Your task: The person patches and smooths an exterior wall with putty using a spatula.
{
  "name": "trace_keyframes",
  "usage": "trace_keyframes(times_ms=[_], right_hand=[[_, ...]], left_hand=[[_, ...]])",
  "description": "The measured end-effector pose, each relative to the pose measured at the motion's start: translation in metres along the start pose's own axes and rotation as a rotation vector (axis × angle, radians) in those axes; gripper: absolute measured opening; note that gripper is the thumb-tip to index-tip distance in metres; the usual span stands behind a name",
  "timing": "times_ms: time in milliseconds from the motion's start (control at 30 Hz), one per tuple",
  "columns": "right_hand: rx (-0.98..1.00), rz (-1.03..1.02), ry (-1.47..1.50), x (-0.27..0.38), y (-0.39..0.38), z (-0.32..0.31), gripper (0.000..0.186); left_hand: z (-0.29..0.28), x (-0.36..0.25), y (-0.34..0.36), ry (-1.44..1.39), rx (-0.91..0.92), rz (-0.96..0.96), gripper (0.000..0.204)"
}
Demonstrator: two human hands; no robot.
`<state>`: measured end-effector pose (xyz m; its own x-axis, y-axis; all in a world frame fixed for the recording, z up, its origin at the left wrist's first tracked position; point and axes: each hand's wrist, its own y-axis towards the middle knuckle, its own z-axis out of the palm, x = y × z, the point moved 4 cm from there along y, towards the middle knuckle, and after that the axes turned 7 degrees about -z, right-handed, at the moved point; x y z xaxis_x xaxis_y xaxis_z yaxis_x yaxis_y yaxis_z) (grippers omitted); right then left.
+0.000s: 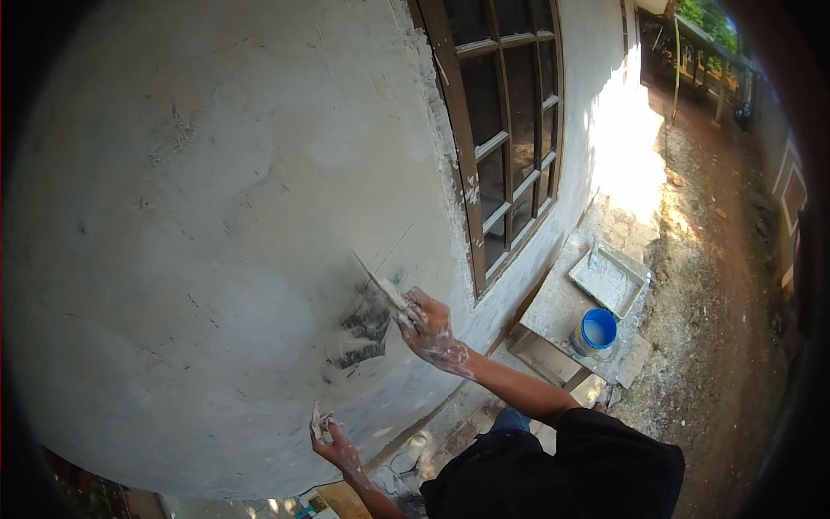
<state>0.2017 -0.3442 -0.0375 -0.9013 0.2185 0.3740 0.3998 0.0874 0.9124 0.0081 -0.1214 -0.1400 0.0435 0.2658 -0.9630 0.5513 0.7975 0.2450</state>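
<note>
My right hand [432, 330], smeared with white putty, is closed around a putty knife [380, 283]. Its thin blade is seen nearly edge-on, close to the plastered wall [233, 251]; whether it touches, I cannot tell. Just left of that hand, a dark rough patch [363, 333] shows on the grey-white wall. Lower down, my left hand [335, 448] is closed on a thin, putty-smeared piece [316, 419] held upright near the wall. Its exact kind is too small to make out.
A brown-framed window [510, 130] is set in the wall to the right. Beyond my right arm stands a splattered table [549, 303] bearing a rectangular tray [612, 281] of white paste and a blue bucket [596, 330]. A dirt path [705, 285] runs along the far right.
</note>
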Motion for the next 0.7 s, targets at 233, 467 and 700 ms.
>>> trace_keyframes(times_ms=[233,467,700], right_hand=[[-0.244,0.061,-0.407,-0.077,0.109,-0.065,0.023],[0.226,-0.170,-0.349,0.022,0.027,0.065,0.021],[0.017,0.001,-0.219,0.012,0.007,-0.010,0.033]], left_hand=[[-0.011,0.008,0.001,0.035,-0.015,0.027,0.044],[-0.006,0.015,0.001,0.020,-0.002,0.001,0.042],[-0.002,0.002,0.002,-0.005,0.002,0.018,0.041]])
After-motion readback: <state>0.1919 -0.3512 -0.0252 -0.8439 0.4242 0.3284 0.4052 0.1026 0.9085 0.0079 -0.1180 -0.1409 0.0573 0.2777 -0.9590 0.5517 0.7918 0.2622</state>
